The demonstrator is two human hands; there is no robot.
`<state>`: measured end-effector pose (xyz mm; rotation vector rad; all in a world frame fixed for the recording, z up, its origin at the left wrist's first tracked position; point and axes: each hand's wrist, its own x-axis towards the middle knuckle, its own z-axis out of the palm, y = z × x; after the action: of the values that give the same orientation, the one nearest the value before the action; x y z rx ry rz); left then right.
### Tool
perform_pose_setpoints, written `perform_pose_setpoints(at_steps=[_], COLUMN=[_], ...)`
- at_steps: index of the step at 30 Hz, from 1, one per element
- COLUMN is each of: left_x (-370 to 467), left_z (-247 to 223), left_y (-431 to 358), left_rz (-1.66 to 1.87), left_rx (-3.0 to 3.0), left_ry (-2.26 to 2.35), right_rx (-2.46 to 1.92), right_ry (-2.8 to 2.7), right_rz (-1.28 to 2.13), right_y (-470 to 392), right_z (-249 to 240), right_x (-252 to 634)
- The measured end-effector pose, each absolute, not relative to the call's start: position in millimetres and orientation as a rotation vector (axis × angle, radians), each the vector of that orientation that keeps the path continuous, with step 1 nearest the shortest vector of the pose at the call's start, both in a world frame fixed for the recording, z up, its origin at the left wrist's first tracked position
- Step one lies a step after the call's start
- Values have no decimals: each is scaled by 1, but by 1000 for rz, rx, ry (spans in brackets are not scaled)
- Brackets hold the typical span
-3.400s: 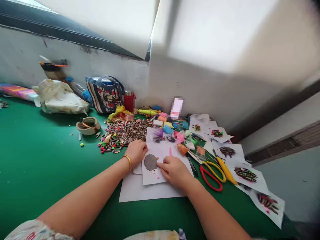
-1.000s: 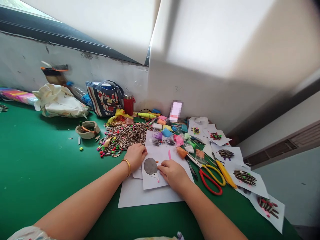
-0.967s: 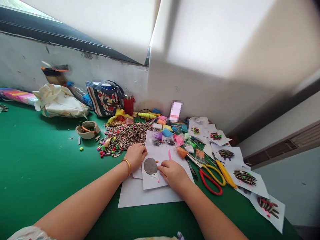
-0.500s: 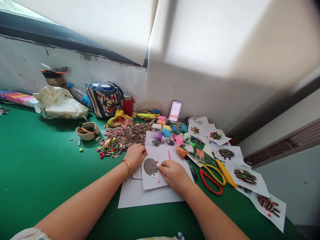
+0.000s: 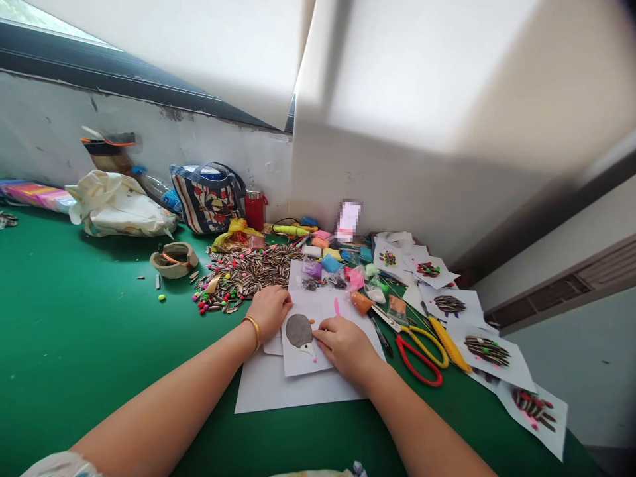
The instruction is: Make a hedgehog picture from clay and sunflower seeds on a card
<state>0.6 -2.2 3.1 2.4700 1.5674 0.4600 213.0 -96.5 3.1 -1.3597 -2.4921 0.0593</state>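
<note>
Both the left hand [image 5: 269, 310] and right hand [image 5: 350, 346] touch the card [image 5: 297, 364] bearing a grey circle [image 5: 299, 330]; whether either grip is clenched, I cannot tell.

Two arms reach in, both with bare skin showing. The left arm [image 5: 173, 391] slants up from the bottom left, with its wrist [image 5: 252, 332] behind its fingers [image 5: 287, 302]. The left hand [image 5: 269, 311] has its back up, and those fingers bend and point right. The right arm [image 5: 424, 414] comes from the bottom right. The right hand [image 5: 348, 346] has its back up too, its fingertips [image 5: 320, 335] pointing left (whether they pinch, I can't tell). They sit closer to the body than the left fingers, with a gap between.
</note>
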Motion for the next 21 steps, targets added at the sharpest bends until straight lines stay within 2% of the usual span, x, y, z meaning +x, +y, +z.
perform_pose_setpoints(at_steps=[6,13,21], left_x=[0,-4,-15], left_z=[2,5,12], left_y=[-1,-3,-13], left_rz=[507,538,479], left_rx=[2471,2474,2520], left_ry=[1566,1507,1336], right_rx=[-1363,-1773,-2026], right_ry=[-2444,-2125,-2184], right_rz=[90,-128,-128], right_y=[-96,-82,-75], right_z=[5,1,0], right_x=[213,235,240])
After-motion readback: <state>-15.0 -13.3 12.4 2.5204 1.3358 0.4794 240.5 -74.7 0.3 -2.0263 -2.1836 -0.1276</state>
